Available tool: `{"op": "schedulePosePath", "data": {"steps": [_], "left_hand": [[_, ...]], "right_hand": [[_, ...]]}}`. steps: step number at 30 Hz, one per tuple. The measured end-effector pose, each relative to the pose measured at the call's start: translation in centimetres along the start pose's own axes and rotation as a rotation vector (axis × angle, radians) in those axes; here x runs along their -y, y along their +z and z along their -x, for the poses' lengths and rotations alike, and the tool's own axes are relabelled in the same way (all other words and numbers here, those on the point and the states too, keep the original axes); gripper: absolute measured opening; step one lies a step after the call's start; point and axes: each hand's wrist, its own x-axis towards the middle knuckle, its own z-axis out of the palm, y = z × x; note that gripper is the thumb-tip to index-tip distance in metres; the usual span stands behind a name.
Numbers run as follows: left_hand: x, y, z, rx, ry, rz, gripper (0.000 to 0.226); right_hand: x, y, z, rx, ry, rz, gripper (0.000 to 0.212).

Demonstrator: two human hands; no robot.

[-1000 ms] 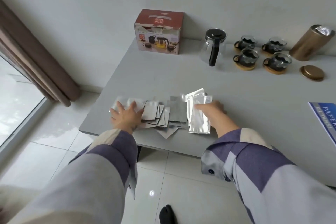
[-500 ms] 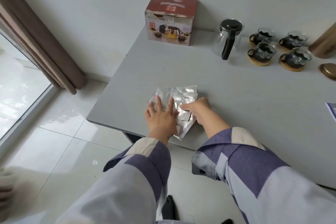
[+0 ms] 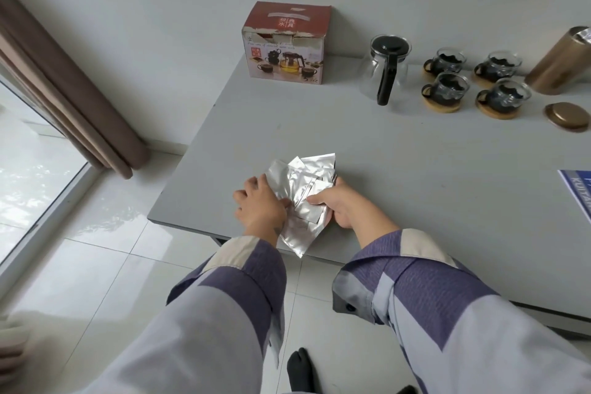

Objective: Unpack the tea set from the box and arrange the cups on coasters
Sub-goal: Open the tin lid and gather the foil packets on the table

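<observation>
Grey table (image 3: pixel 399 169) by the window: box (image 3: pixel 285 43) sits top centre, and all four cups (image 3: pixel 476 80) are already on coasters (image 3: pixel 497 110) upper right, so that looks done. My left hand (image 3: pixel 260 206) and right hand (image 3: pixel 340 206) are both clamped on foil sachets (image 3: pixel 299 189) near the front edge.

Silver foil packets (image 3: pixel 302 192) on my grey table (image 3: pixel 399 163); my sleeves (image 3: pixel 243 272) purple, grey and cream blocks. Box (image 3: pixel 285 41) red-brown over white, teapot (image 3: pixel 385 69) clear with black lid and handle. Tan coasters (image 3: pixel 441 104), gold canister (image 3: pixel 558 61), brown curtain (image 3: pixel 64 89).
</observation>
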Motion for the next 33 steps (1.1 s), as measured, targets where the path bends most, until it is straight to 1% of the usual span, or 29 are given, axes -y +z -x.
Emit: {"op": "schedulePosePath", "data": {"steps": [4, 7, 8, 10, 12, 14, 16, 21, 25, 28, 30, 31, 33], "left_hand": [[-0.1, -0.3, -0.3, 0.04, -0.041, 0.125, 0.073], [-0.3, -0.6, -0.5, 0.049, -0.057, 0.169, 0.098], [-0.5, -0.7, -0.5, 0.064, -0.054, 0.209, 0.101], [-1.2, -0.5, -0.7, 0.14, -0.042, 0.414, 0.094], [-2.7, -0.8, -0.1, 0.276, -0.037, 0.657, 0.077], [-4.7, -0.8, 0.6, 0.357, 0.006, 0.77, 0.067], [-7.1, -0.4, 1.5, 0.347, 0.102, 0.783, 0.051], [-14.6, 1.9, 5.4, 0.412, 0.284, 0.741, 0.04], [-20.9, 5.5, 11.0, 0.536, 0.388, 0.687, 0.046], [-25.5, 9.0, 16.6, 0.63, 0.465, 0.643, 0.049], [-28.3, 11.6, 21.0, 0.692, 0.526, 0.594, 0.049], [-29.6, 13.0, 23.3, 0.719, 0.558, 0.572, 0.049], [-31.8, 15.9, 28.1, 0.767, 0.597, 0.532, 0.049]], "right_hand": [[-0.1, -0.8, 0.1, 0.015, -0.056, -0.014, 0.068], [-0.1, -1.8, 1.0, 0.035, -0.087, -0.105, 0.069], [-0.1, -2.4, 1.3, 0.038, -0.093, -0.159, 0.067], [0.1, -3.7, 2.2, 0.044, -0.124, -0.266, 0.059], [0.5, -5.3, 3.0, 0.023, -0.161, -0.31, 0.049], [0.6, -7.3, 3.8, -0.007, -0.182, -0.341, 0.048], [0.3, -9.6, 4.3, -0.058, -0.192, -0.384, 0.05], [-1.5, -17.3, 7.0, -0.234, -0.22, -0.52, 0.058], [-4.5, -25.1, 11.0, -0.354, -0.223, -0.621, 0.049], [-8.2, -31.4, 14.7, -0.43, -0.242, -0.747, 0.049], [-11.2, -35.5, 17.4, -0.512, -0.246, -0.809, 0.048], [-12.7, -37.6, 19.0, -0.568, -0.229, -0.819, 0.047], [-15.9, -41.5, 22.1, -0.659, -0.199, -0.822, 0.055]]}}
